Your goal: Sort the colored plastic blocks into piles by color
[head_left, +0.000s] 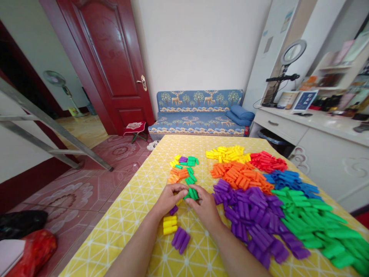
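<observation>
Two-handed, pinches a cluster of green plastic pegs [190, 193] just above the yellow tablecloth [135, 215], with left hand [169, 198] and right hand [203, 207] both closed on it; looks light, rigid, probably slick, so grips best at the ends.

Tablecloth [138, 215]: yellow, white triangle-lattice lines.
Right of frame: yellow pile [227, 154], red pile [268, 161], orange pile [240, 176], blue pile [288, 181], purple pile [253, 215], green pile [314, 227].
Centre: green cluster [191, 193].
Sofa [198, 111], upper centre: blue, tan deer-and-tree print.
Door [106, 65], upper left: dark red.
Floor tiles [95, 184], left: pinkish red, pale swirls.
</observation>
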### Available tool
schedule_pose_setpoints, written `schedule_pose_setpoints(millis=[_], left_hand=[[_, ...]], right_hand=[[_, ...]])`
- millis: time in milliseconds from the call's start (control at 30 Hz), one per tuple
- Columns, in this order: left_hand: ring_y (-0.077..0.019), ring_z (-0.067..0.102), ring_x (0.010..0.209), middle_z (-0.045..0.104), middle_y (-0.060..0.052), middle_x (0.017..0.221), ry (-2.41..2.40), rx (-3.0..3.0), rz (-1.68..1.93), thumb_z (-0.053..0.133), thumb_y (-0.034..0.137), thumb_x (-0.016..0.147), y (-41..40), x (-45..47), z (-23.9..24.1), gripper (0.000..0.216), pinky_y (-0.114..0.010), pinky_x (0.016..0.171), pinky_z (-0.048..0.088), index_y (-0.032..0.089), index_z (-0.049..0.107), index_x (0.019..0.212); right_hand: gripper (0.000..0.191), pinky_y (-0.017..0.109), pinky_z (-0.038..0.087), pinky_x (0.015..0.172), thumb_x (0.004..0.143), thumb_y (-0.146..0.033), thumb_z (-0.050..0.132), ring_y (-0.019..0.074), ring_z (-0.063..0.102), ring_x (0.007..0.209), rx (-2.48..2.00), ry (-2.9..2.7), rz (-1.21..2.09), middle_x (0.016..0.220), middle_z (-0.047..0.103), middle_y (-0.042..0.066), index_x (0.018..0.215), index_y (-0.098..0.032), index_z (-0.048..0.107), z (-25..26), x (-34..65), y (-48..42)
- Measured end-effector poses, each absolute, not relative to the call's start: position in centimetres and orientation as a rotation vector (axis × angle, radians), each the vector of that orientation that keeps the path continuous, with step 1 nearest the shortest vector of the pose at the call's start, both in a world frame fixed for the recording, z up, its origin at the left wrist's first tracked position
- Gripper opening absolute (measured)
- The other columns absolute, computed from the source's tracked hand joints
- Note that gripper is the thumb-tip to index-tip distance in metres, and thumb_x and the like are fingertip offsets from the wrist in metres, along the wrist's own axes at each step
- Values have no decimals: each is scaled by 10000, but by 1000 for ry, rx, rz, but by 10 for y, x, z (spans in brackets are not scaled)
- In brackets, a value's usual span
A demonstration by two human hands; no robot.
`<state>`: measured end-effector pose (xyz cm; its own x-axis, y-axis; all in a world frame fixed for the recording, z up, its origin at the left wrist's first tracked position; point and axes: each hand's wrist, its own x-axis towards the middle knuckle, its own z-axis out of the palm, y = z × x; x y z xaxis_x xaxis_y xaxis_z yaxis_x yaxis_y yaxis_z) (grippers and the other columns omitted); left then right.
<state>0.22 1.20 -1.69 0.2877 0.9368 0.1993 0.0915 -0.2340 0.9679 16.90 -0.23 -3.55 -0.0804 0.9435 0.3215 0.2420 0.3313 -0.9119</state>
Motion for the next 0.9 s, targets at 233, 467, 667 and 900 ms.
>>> schedule_pose_setpoints(millis=[233,467,667,900], left_hand=[[-186,641,764,718,-75,842,1068,1636,1081,711,371,760,11,2,-19,325,-278,730,491,123,712,971],[-197,647,823,720,-82,914,1081,1654,1097,690,342,778,14,3,-18,303,-301,791,504,134,706,998],[-213,648,867,717,-93,963,1106,1638,1111,690,331,772,17,0,-24,314,-324,824,503,137,696,1019],[-209,636,806,726,-93,891,1202,1665,1067,700,342,742,15,2,-16,323,-310,768,497,126,709,982]], right_hand=[[417,364,533,841,698,-215,673,227,652,954,-1080,-1571,839,1065,693,58,1114,-215,630,-30,171,-3],[484,363,525,858,757,-223,616,229,646,995,-1113,-1560,807,1151,671,61,1239,-233,567,-23,171,-7],[448,360,524,829,784,-346,631,240,655,948,-1270,-1587,598,1113,684,65,1216,-236,582,-16,180,-12],[505,375,507,892,822,-437,591,250,637,1048,-1308,-1716,313,1200,650,84,1279,-229,536,37,235,-22]])
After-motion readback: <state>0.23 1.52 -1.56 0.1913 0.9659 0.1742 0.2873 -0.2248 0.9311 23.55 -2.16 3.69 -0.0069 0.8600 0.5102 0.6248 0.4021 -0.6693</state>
